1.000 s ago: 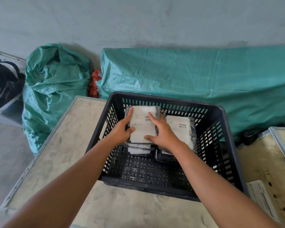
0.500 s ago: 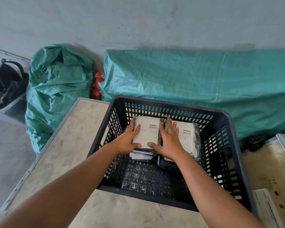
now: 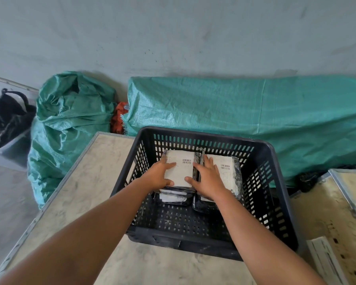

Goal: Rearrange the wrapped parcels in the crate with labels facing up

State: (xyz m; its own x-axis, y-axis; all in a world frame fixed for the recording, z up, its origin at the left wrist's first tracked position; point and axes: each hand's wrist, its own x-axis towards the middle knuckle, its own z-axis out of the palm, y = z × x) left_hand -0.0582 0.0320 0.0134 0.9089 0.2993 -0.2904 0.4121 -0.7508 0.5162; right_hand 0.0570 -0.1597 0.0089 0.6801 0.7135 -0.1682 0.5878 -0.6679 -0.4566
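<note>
The left hand (image 3: 159, 175) was laid flat on the near-left part of the left top parcel (image 3: 181, 170), thumb stretched across its white label and fingers spread over its left edge, pressed on rather than closed around it; the right hand (image 3: 208, 178) was laid open across the seam between that parcel and the right top parcel (image 3: 226, 171), thumb on the left label's near-right corner, fingers splayed forward over the dark gap and the right label; neither hand was clamped on anything. Both top parcels were seen label up, barcodes toward the far side; under each hand's wrist a lower parcel (image 3: 173, 197) protruded, so two stacks were counted, side by side and touching, with at least two parcels visible in the left one; the depth of the right stack could not be told. The stacks were set against the far wall of the black crate (image 3: 275, 202); nearer than the hands, bare slotted floor was left open up to the near wall, and a gap was left to the right of the right hand before the side wall. The crate was placed on a pale table (image 3: 86, 192), with free surface to the left of the left forearm; a second table (image 3: 327, 212) was seen to the right; beyond, two green sacks (image 3: 70, 120) were leaned at a grey wall.
</note>
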